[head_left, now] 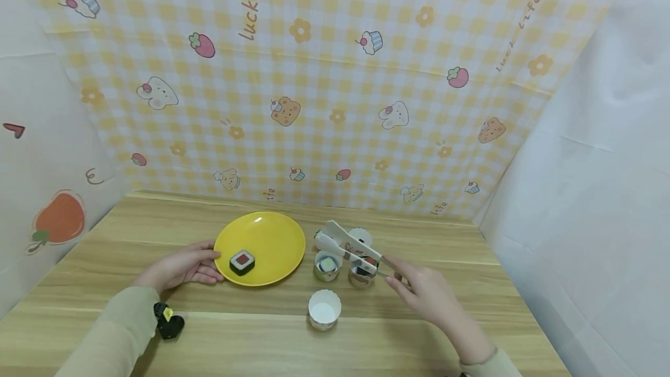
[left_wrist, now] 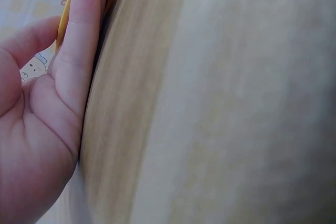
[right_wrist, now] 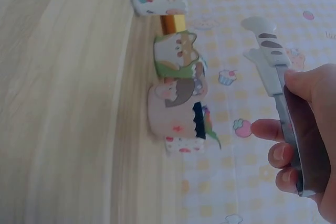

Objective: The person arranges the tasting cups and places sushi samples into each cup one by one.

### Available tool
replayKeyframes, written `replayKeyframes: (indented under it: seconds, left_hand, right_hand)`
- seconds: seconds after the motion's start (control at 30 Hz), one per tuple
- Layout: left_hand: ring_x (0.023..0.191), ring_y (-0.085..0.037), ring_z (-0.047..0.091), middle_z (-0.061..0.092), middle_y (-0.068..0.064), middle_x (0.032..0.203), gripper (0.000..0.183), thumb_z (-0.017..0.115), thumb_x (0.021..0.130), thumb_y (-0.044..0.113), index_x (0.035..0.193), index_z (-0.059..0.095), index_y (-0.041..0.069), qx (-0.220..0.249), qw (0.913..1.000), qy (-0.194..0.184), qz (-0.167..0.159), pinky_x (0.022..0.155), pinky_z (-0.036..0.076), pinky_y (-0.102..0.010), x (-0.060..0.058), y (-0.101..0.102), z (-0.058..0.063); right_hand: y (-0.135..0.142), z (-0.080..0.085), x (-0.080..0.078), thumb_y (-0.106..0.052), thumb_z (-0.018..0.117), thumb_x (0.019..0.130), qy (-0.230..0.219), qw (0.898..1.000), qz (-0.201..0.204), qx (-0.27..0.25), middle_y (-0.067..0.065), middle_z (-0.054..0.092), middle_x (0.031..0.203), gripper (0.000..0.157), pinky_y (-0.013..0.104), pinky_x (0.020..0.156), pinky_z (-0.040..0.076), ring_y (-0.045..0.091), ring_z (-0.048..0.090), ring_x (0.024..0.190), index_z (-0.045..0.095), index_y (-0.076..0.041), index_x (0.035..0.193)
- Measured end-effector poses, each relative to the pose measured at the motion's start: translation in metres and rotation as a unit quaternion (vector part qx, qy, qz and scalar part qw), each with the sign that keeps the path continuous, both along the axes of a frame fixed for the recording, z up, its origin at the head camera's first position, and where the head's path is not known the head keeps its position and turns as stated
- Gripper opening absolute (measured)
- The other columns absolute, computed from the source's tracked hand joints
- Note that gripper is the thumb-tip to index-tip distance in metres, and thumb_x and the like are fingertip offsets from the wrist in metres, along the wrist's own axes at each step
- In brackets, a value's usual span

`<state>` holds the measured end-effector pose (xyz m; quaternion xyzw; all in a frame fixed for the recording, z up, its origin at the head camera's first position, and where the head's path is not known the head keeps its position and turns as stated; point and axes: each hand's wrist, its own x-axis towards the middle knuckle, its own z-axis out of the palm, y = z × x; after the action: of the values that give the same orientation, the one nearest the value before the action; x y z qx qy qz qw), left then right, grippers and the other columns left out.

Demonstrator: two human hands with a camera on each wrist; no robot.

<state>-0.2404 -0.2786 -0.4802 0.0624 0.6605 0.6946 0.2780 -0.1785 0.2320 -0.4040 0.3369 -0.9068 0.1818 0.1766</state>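
Observation:
A yellow plate (head_left: pixel 277 246) lies on the table with a black-rimmed toy sushi roll (head_left: pixel 242 263) on its left part. My left hand (head_left: pixel 180 267) pinches the plate's left rim, thumb over it and fingers beneath. My right hand (right_wrist: pixel 320 114) grips metal tongs (right_wrist: pixel 270 51) with pale, paw-like tips. In the head view the tongs' tips are over several small paper cups, their arms slightly apart with nothing visible between them. One front cup (head_left: pixel 327 275) holds a pale piece; another cup (head_left: pixel 362 279) has something dark and red inside. The tongs partly hide the back cups.
Nearer the front stands a white paper cup (head_left: pixel 324 313) with nothing visible inside. A black strap piece with a yellow mark (head_left: pixel 168 320) is by the left sleeve. Behind the wooden table (head_left: pixel 251 342) hangs a yellow checked cloth (head_left: pixel 335 74); white cloths hang at both sides.

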Motion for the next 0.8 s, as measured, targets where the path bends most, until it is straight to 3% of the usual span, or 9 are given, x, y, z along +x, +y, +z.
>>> replayKeyframes:
  seconds: [0.43,0.8]
  left_hand:
    - [0.084,-0.028,0.069,0.067,-0.018,0.095,0.064,0.040,0.103,0.014,0.144,-0.001,-0.015,-0.007,1.0000,-0.003,0.004,0.079,0.057,-0.039,0.000,0.001,0.000]
    - [0.084,-0.027,0.069,0.067,-0.018,0.095,0.064,0.038,0.103,0.013,0.144,-0.003,-0.015,-0.008,1.0000,-0.002,0.002,0.079,0.057,-0.039,0.000,0.001,0.002]
  right_hand:
    - [-0.023,0.012,-0.002,-0.022,0.065,0.092,-0.080,0.997,0.004,0.005,-0.009,0.066,0.085,0.040,0.018,0.040,0.038,-0.004,0.038,0.047,0.059,-0.010,0.130]
    - [-0.038,0.018,-0.005,-0.027,0.063,0.094,-0.096,0.995,0.018,0.035,-0.011,0.065,0.084,0.044,0.018,0.045,0.042,-0.002,0.048,0.057,0.056,-0.011,0.134]
